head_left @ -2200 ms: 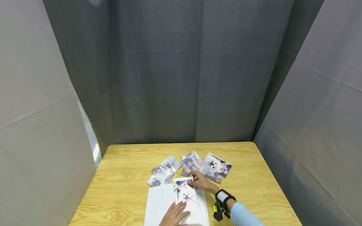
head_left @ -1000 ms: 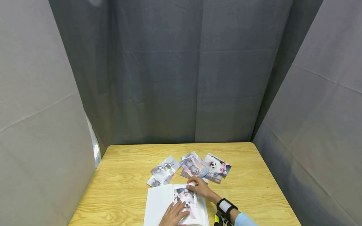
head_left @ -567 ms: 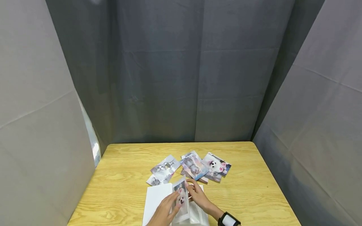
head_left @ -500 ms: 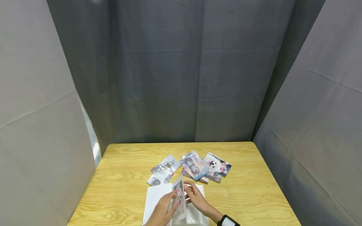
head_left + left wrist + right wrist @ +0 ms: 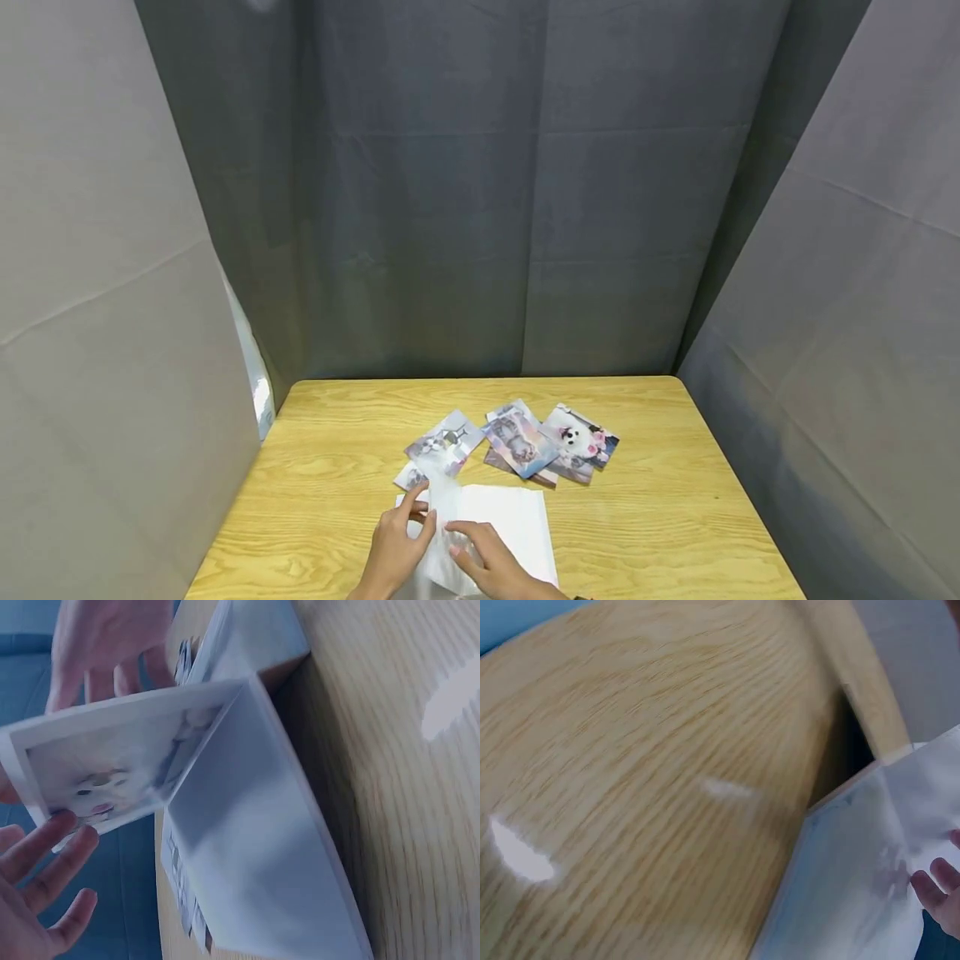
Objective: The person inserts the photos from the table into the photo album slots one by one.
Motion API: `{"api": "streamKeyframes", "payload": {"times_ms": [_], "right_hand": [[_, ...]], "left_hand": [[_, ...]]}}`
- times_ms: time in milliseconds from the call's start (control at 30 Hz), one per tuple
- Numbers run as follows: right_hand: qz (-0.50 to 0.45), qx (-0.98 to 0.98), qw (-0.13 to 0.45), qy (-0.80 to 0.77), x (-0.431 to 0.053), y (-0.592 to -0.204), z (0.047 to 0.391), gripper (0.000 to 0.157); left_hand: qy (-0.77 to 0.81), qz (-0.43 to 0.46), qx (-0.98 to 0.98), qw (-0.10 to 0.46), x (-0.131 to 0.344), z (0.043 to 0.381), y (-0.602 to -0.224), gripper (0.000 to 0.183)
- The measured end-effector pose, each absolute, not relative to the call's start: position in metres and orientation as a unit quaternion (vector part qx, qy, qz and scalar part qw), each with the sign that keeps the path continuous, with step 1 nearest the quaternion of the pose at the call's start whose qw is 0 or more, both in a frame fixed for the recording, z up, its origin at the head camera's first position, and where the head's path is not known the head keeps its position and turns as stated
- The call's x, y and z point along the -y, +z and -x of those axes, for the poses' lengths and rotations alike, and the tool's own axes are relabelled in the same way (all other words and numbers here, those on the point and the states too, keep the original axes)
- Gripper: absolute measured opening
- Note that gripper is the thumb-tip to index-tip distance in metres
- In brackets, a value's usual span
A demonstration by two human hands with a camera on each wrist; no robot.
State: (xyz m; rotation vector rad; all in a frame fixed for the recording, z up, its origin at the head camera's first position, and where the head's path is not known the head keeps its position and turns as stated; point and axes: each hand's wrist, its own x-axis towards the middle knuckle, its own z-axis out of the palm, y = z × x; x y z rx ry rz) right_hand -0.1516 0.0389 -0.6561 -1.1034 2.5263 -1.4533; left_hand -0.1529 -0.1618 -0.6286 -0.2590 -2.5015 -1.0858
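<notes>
A white photo album (image 5: 512, 521) lies spread at the table's near side. One clear-sleeved page (image 5: 444, 517) stands raised near its spine. In the left wrist view a photo of a white dog (image 5: 97, 776) shows in that page. My left hand (image 5: 397, 542) is left of the page, its fingertips touching the photo side near the outer edge. My right hand (image 5: 491, 558) is on the page's other side, fingers loosely bent, fingertips close to the sleeve; in the left wrist view they are partly hidden behind the page.
Beyond the album lie several loose animal photos: an overlapping pair (image 5: 446, 437) at left, a pile (image 5: 521, 442) in the middle, and a dog photo (image 5: 581, 437) at right. They rest on a wooden table (image 5: 660, 500), with a grey curtain (image 5: 420, 208) behind.
The page with the dog photo has swung up and leftward from the right side of the album. Both hands have shifted left with it; the loose photos stay put.
</notes>
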Motion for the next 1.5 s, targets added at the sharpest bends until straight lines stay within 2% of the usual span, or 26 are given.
{"api": "streamKeyframes", "payload": {"times_ms": [67,233,467,767,1100,1200,1367,1500], "right_hand": [[0.373,-0.822,-0.004,-0.430,-0.039,-0.660,0.150,0.036],[0.383,-0.828,-0.003,-0.409,-0.041,-0.664,0.149,0.036],[0.383,-0.846,-0.050,-0.367,-0.054,-0.669,0.156,0.026],[0.359,-0.876,-0.075,-0.315,-0.085,-0.677,0.170,0.026],[0.295,-0.904,-0.099,-0.293,-0.115,-0.690,0.181,0.023],[0.281,-0.905,-0.120,-0.298,-0.120,-0.694,0.183,0.023],[0.273,-0.904,-0.128,-0.303,-0.123,-0.701,0.184,0.024],[0.267,-0.905,-0.132,-0.305,-0.123,-0.704,0.184,0.025]], "left_hand": [[-0.395,0.080,0.896,0.186,0.167,0.154,-0.630,0.043],[-0.377,0.030,0.915,0.141,0.178,0.152,-0.639,0.044],[-0.368,-0.020,0.926,0.083,0.185,0.149,-0.652,0.041],[-0.355,-0.018,0.926,0.124,0.183,0.143,-0.672,0.037],[-0.294,0.065,0.941,0.155,0.185,0.142,-0.692,0.028],[-0.258,0.057,0.953,0.148,0.183,0.141,-0.697,0.028],[-0.215,0.035,0.971,0.103,0.177,0.142,-0.698,0.032],[-0.200,0.061,0.969,0.130,0.172,0.142,-0.698,0.036]]}}
